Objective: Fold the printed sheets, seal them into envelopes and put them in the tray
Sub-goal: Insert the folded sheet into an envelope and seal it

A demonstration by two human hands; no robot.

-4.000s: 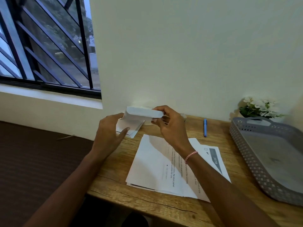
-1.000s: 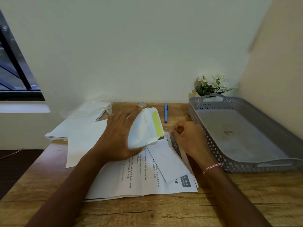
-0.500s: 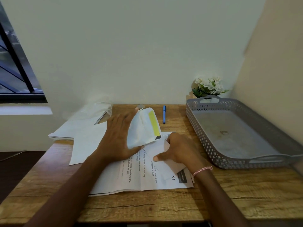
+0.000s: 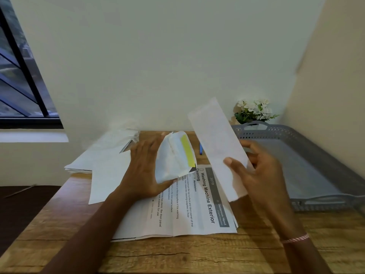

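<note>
My left hand (image 4: 144, 171) grips a white envelope (image 4: 173, 159) held above the desk, its flap open and showing a yellow strip. Just to its right, my right hand (image 4: 254, 171) holds a folded sheet (image 4: 215, 139) tilted upright, thumb on the front face. Flat under both hands lies a stack of printed sheets (image 4: 189, 210) titled "Washing Machine Exterior Cleaning". The grey perforated tray (image 4: 324, 155) stands at the right of the wooden desk, nothing visible inside it.
A pile of white envelopes and paper (image 4: 102, 159) lies at the desk's back left. A blue pen (image 4: 200, 150) rests behind the envelope. White flowers (image 4: 253, 110) stand behind the tray. Walls close in at the back and right; a barred window (image 4: 21, 80) is left.
My right hand has lifted the folded sheet off the printed stack and raised it beside the envelope. My left hand still holds the open envelope in about the same place.
</note>
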